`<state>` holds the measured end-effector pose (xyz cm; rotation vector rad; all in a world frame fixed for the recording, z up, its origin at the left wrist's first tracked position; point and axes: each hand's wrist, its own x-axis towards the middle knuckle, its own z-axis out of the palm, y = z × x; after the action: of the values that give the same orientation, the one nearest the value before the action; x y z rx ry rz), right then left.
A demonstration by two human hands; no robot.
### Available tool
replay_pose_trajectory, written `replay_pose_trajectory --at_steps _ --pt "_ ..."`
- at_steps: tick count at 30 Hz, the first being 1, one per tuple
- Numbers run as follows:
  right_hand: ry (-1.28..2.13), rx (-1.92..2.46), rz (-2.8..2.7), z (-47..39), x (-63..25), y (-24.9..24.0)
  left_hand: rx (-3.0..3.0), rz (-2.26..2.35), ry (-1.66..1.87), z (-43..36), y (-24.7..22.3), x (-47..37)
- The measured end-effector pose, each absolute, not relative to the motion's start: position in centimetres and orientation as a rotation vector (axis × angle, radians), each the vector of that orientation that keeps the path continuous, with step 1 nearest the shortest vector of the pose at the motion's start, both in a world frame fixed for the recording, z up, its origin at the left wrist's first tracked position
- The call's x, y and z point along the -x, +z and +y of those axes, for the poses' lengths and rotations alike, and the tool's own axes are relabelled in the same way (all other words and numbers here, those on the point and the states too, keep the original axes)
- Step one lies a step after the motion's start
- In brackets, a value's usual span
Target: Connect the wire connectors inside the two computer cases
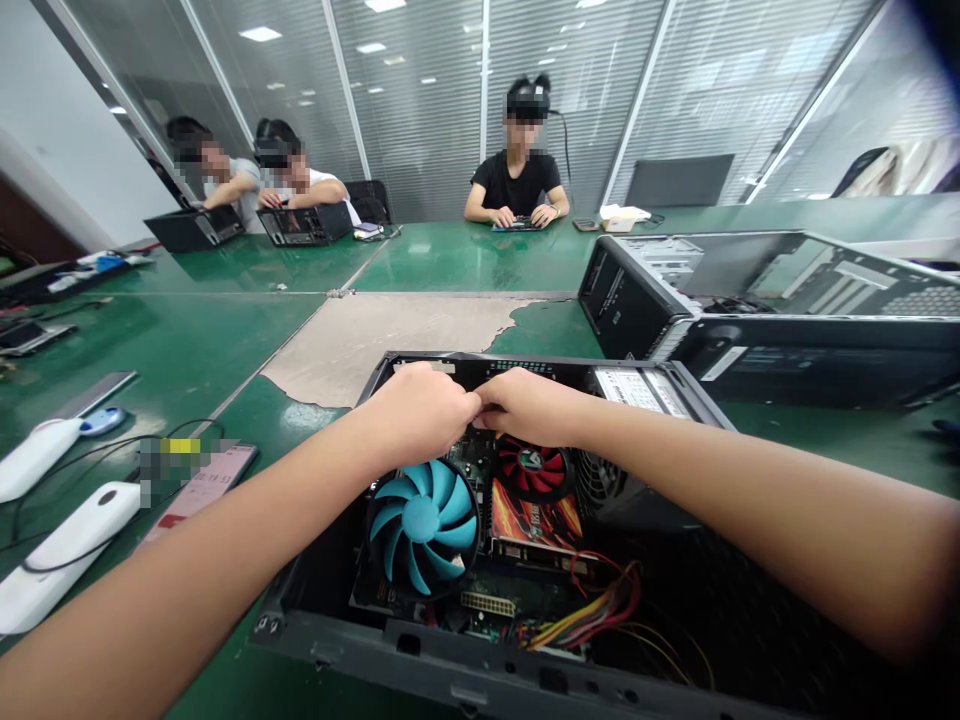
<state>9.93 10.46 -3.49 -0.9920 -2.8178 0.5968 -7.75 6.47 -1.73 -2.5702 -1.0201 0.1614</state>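
Note:
An opened computer case (420, 650) lies on its side before me, its inside facing up. My left hand (424, 405) is closed over the far part of the case, above the blue fan (421, 518). Beside it my right hand (521, 408) is closed too, its fingertips meeting those of my left. Whatever they pinch is hidden behind the fingers. Just below my right hand sits a graphics card (536, 515) with a red fan (532, 465). Coloured power cables (592, 615) lie loose near the front wall, close to a white socket (487, 603) on the motherboard.
Another opened computer case (795, 350) stands at the right. On the left are a phone (202, 490), white devices (67, 550) and thin cables on the green table (435, 255). Across it sit several people, one handling a circuit board (520, 224), two at dark cases (307, 224).

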Motion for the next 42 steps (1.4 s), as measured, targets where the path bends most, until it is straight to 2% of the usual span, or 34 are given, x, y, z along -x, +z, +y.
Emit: replay_pose_trajectory --at_steps 15,23,42 --pt "0.622 1.066 -2.753 10.42 -9.88 -3.14 2.521 -1.011 0.123 6.32 -1.96 7.84" --pt "0.621 1.066 -2.727 10.29 -9.78 -3.20 2.508 -0.936 -0.037 6.80 -2.27 8.03" --pt "0.598 1.027 -2.753 10.44 -9.66 -3.42 2.519 -1.012 0.049 6.62 -2.23 8.11"
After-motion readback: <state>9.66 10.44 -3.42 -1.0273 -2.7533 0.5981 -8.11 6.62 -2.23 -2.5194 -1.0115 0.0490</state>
